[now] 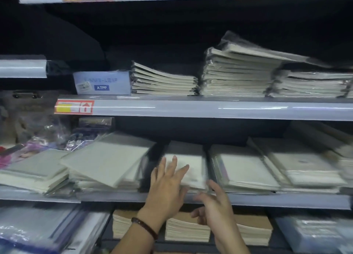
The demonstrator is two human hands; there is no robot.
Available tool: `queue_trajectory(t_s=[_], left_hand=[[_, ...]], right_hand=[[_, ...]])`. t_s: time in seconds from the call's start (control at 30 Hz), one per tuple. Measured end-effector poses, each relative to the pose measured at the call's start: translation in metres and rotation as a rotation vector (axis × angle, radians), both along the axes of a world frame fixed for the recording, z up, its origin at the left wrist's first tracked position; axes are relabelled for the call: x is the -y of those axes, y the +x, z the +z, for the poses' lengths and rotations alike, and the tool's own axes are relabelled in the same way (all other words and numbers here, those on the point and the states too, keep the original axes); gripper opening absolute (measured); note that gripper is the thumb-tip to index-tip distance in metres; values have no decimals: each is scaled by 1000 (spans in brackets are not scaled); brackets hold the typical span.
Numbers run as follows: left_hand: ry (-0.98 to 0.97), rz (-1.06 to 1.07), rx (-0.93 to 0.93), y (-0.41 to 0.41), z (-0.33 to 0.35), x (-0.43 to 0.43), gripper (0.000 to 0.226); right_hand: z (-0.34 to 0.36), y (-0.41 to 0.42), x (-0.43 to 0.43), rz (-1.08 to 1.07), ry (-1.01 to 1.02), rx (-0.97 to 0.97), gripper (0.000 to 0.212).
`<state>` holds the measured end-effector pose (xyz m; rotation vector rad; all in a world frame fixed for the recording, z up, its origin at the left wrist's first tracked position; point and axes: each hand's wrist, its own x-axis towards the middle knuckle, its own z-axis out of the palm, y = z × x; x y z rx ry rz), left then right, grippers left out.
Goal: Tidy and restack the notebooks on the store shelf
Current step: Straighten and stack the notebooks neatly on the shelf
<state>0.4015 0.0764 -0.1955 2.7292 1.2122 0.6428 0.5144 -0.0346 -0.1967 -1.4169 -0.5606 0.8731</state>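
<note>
Fingers of the left hand are straight and spread, lying flat on the top cover of the middle notebook stack; nothing gripped. Dark bead bracelet on that wrist. Right hand hangs lower and just to the right, in front of the shelf lip. Its fingers are loosely bent and hold nothing. One digit points up at the stack's front right corner, but blur hides whether it touches. The middle notebook stack sits on the middle shelf, spiral binding along its right side, edges roughly squared. Just left of it the left stack is untidy: its top notebook lies turned at an angle, corners overhanging the pile. Further left is a low pile of pale notebooks, also uneven. The right stack of wrapped spiral notebooks lies close beside the middle one, with more pale notebooks beyond it, blurred. Upper shelf carries three wrapped stacks in a row, the two on the right fanned and sloping. A blue box marked A7PP stands at their left, and a red-and-yellow price tag is on the shelf front. Below the hands, brown-covered pads stand in short stacks.
</note>
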Motion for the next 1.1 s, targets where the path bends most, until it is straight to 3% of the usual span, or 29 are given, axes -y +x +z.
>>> queue_trajectory(t_s=[0.1,0.47,0.63,0.73,0.87,0.97,1.1], left_hand=[[5,36,-41,6,-6,-2,56],[335,125,60,6,-9,15,35],[376,134,369,-10,-6,35,31],[354,184,585,-24,2,50,25],[302,298,736,-44,14,64,23],[166,318,1004,-57,18,70,14],[-152,235,1332,-79,31,77,10]], right_hand=[[-4,5,2,15,7,-20,74],[-7,8,14,34,54,-166,45],[-4,5,20,15,117,-198,20],[2,-2,22,27,138,-183,16],[17,-18,19,98,152,-120,16],[25,-34,14,135,158,-93,17],[26,-57,9,152,149,-78,23]])
